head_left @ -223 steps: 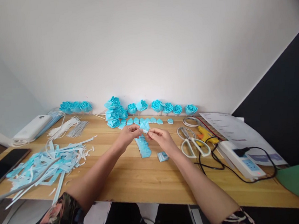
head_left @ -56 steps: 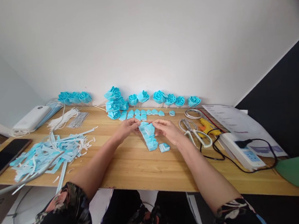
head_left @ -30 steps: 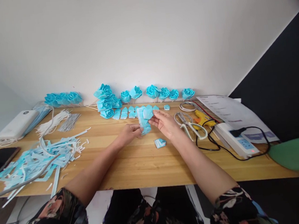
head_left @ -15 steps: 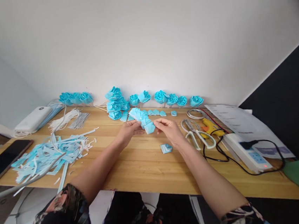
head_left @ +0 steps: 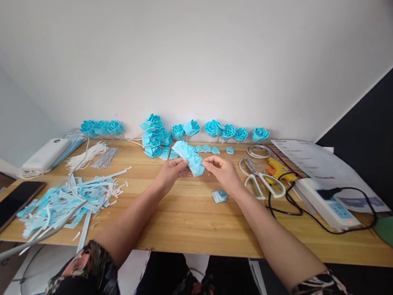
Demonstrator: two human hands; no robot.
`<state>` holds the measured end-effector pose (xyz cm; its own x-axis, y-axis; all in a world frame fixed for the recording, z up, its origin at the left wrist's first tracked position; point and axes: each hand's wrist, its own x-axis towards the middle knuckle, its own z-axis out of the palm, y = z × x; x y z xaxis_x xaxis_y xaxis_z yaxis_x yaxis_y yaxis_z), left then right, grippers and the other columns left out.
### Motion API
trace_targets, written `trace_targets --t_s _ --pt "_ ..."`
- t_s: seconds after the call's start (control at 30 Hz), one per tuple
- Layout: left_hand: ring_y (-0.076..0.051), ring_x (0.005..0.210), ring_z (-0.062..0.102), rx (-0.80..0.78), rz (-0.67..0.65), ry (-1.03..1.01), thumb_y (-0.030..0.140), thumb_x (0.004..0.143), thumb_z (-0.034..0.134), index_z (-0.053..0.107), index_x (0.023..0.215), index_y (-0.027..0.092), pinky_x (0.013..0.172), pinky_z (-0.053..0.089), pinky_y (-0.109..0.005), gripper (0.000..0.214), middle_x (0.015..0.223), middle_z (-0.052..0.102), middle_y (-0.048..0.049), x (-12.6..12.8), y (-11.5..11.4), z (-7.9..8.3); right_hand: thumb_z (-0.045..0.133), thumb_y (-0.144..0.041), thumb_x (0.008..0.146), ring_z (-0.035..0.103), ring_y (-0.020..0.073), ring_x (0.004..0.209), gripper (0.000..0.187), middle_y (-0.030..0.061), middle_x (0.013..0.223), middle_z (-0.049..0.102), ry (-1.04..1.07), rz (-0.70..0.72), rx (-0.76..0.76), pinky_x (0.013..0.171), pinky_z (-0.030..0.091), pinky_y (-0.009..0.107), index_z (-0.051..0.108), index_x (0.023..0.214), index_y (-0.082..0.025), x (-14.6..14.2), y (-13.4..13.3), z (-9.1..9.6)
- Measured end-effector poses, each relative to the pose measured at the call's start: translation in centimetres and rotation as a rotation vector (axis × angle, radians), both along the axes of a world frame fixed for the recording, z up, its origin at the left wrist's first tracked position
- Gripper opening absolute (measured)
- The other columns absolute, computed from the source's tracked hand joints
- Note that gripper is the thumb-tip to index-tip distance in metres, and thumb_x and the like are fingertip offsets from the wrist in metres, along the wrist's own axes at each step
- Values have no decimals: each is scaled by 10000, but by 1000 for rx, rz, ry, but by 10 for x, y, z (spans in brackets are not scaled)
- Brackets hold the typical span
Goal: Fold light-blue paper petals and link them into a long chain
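Observation:
Above the wooden table (head_left: pixel 190 222), my left hand (head_left: pixel 169 172) and my right hand (head_left: pixel 221 170) both pinch a strip of folded blue petals (head_left: pixel 189 156). The strip rises up and away from my fingers, off the table. A small folded blue piece (head_left: pixel 219 195) lies on the table just below my right wrist. A row of single blue petals (head_left: pixel 206 149) lies behind the strip. Several finished blue fabric roses (head_left: pixel 215 128) stand along the wall.
A pile of blue and white cut scraps (head_left: pixel 65 204) covers the left side. White scissors (head_left: pixel 260 178), a yellow glue gun (head_left: pixel 277 167), a power strip (head_left: pixel 326 200) with black cable and papers (head_left: pixel 319 163) lie right. A phone (head_left: pixel 4 210) and a white power bank (head_left: pixel 46 155) sit far left.
The petal strip lay on the table with my hands at its top; now both hands hold it lifted off the table, its free end pointing up and away.

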<state>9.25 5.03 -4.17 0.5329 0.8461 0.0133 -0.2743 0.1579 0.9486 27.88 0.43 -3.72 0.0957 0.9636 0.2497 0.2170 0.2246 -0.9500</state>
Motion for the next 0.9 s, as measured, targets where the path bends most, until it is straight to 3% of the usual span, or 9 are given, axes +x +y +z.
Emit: trace_targets --t_s 0.47,0.7,0.9 --pt "-155 693 639 -27 -32 -9 376 742 701 677 868 102 698 517 -302 302 763 698 -79 2 -5 7 642 -444 750 515 138 554 252 -2 625 602 -21 -50 10 545 417 260 668 776 -195 2 1 -3" --pt "-136 660 619 66 27 55 354 695 743 684 840 122 690 511 -281 280 730 689 -40 2 -5 4 646 -447 755 522 133 557 263 -1 634 607 -24 -41 2 543 427 257 669 779 -187 0 0 -3" --pt "-134 606 597 120 112 115 374 676 741 691 816 120 654 496 -272 293 665 677 -33 4 -6 8 614 -549 757 615 191 751 374 40 834 684 141 -45 -87 550 478 263 658 914 -212 -1 -1 3"
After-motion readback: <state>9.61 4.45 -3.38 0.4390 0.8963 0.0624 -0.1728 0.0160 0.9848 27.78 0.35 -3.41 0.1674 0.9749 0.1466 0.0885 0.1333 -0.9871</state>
